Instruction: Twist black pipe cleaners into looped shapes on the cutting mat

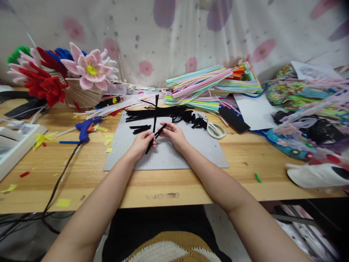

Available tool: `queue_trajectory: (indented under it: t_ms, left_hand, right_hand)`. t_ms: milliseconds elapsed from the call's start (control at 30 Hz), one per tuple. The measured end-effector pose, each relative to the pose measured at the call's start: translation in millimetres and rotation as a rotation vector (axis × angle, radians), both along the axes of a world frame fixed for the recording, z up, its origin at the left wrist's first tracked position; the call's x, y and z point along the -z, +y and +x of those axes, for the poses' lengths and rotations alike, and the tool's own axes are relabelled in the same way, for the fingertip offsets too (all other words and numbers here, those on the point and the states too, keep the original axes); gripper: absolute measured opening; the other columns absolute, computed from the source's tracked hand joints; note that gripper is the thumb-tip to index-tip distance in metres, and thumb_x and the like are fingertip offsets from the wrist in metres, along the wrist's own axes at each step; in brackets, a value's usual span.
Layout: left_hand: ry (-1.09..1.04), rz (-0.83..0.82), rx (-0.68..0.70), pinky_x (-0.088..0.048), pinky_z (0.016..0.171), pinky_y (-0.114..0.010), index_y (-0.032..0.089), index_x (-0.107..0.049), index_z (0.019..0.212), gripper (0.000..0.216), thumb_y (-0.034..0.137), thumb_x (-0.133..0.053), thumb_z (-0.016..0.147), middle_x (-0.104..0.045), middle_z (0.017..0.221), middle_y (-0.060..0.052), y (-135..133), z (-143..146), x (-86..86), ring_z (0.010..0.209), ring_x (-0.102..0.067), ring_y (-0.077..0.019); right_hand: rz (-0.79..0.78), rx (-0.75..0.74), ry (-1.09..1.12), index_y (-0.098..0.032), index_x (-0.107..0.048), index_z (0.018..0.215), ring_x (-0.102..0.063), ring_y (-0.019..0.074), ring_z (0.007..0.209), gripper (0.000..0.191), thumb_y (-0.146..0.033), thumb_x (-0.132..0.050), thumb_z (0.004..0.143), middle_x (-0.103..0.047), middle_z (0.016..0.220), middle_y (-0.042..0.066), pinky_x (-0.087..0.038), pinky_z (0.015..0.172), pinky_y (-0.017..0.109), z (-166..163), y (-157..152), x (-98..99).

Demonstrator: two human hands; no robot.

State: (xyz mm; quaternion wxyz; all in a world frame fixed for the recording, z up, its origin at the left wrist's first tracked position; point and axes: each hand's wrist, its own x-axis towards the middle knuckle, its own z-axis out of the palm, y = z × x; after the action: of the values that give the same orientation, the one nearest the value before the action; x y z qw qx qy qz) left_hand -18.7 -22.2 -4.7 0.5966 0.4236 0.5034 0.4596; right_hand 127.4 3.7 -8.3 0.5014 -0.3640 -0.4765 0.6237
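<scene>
Black pipe cleaners [155,115] are held together over the grey cutting mat [174,160], one long strand pointing up and away. My left hand [143,143] pinches them near their lower end. A shorter black piece slants between the two hands, and the fingertips of my right hand [173,134] are closed on its upper end. Behind the hands lies a bundle of long black pipe cleaners [160,112]. Short cut black pieces [140,128] rest to the left on the mat. Scissors [215,130] with pale handles lie at its right, beside a dark fuzzy clump [200,122].
A blue glue gun [85,129] with a trailing cord lies left of the mat. Flowers made of pipe cleaners [89,69] stand at the back left. Pastel pipe cleaners [199,85] are piled behind. A black phone [234,119] and white paper [255,111] lie right.
</scene>
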Motion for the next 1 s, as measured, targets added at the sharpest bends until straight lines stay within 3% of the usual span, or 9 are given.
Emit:
queue_trajectory:
  t_ms: [367,467,700,1000]
  left_hand:
    - [0.062,-0.024,0.017,-0.046,0.044,-0.02,0.013,-0.052,0.068,0.013,0.02,-0.059,0.076,-0.054,0.054,0.003,-2.1,4.0,-2.9,0.041,-0.051,-0.006]
    - [0.075,-0.006,0.032,-0.046,0.044,-0.019,0.012,-0.052,0.073,0.008,0.016,-0.058,0.077,-0.054,0.053,0.003,-3.9,4.6,-4.9,0.041,-0.051,-0.0058]
    - [0.038,-0.017,0.061,-0.047,0.044,-0.02,0.011,-0.055,0.085,0.008,0.012,-0.058,0.077,-0.056,0.053,0.004,-2.4,2.0,-2.2,0.042,-0.053,-0.0063]
    - [0.036,-0.044,0.045,-0.048,0.046,-0.022,0.011,-0.058,0.084,0.006,0.013,-0.057,0.078,-0.055,0.053,0.004,-2.4,2.0,-2.6,0.042,-0.053,-0.0068]
  right_hand:
    - [0.066,0.197,-0.205,-0.02,-0.048,0.09,-0.052,0.0075,0.052,0.023,-0.018,-0.046,0.068,-0.05,0.063,-0.007,-0.043,0.055,0.022,-3.8,5.5,10.0]
    - [0.06,0.25,-0.161,-0.02,-0.046,0.084,-0.052,0.0077,0.051,0.017,-0.018,-0.046,0.068,-0.052,0.06,-0.006,-0.043,0.053,0.021,1.2,11.6,11.4]
    - [0.0,0.55,-0.002,-0.021,-0.042,0.082,-0.052,0.0067,0.051,0.015,-0.014,-0.045,0.069,-0.052,0.059,-0.007,-0.047,0.053,0.021,17.5,26.4,12.6]
    - [0.04,0.599,-0.114,-0.021,-0.042,0.081,-0.055,0.0075,0.052,0.015,-0.014,-0.046,0.068,-0.052,0.06,-0.007,-0.047,0.053,0.021,17.5,24.1,15.6]
